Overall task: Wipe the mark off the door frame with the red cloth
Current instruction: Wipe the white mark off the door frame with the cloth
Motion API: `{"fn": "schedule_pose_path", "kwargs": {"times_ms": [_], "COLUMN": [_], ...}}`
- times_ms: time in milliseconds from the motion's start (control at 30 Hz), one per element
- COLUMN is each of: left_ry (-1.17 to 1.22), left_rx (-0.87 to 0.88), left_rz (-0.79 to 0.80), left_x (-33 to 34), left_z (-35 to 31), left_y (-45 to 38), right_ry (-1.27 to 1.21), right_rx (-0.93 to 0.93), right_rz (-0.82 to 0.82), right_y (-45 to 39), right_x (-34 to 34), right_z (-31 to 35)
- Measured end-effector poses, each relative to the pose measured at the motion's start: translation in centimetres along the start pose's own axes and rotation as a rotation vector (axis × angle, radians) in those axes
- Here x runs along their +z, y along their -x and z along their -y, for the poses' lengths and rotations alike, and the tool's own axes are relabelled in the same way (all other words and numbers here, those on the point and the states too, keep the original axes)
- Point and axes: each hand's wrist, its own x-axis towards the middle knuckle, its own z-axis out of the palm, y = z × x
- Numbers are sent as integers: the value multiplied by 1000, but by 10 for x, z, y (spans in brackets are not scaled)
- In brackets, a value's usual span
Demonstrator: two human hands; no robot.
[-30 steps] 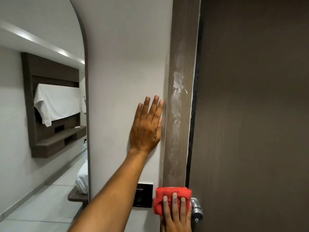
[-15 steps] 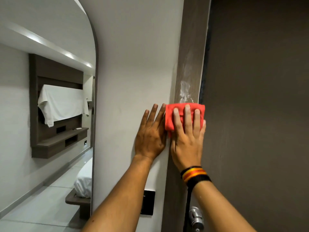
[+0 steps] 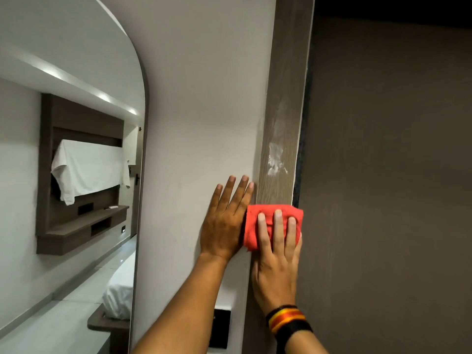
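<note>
A white smeared mark point(image 3: 275, 159) shows on the brown wooden door frame point(image 3: 286, 85), with fainter haze above it. My right hand point(image 3: 277, 256) presses a folded red cloth point(image 3: 255, 231) flat against the frame, just below the mark. The cloth's top edge sits a short way under the smear. My left hand point(image 3: 226, 221) lies flat on the white wall point(image 3: 204, 98) beside the frame, fingers spread, touching the cloth's left edge. A striped wristband circles my right wrist.
The dark door point(image 3: 388, 175) fills the right side. A tall arched mirror point(image 3: 69, 175) on the left reflects a room with a wall unit and white sheet. A black switch panel point(image 3: 219, 328) sits low on the wall.
My right hand rose with the cloth from near the door handle up the frame to just below the mark. My left hand stayed flat on the wall.
</note>
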Motion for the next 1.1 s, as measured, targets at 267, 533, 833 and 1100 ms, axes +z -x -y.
{"fn": "schedule_pose_path", "kwargs": {"times_ms": [267,533,833,1100], "left_ry": [16,89,7,40], "left_rx": [-14,-1,-9,-29], "left_rz": [-12,-1,33,52], "left_x": [0,-1,-1,-8], "left_z": [-1,-1,0,-3], "left_y": [0,1,4,2], "right_ry": [-39,-50,-22,-14], "right_rx": [-29,-3,-97,-56], "right_rz": [-76,1,31,-43], "right_y": [-152,-55,-287,-212], "right_x": [-37,-16,-82,-58], "right_z": [8,1,1,8]}}
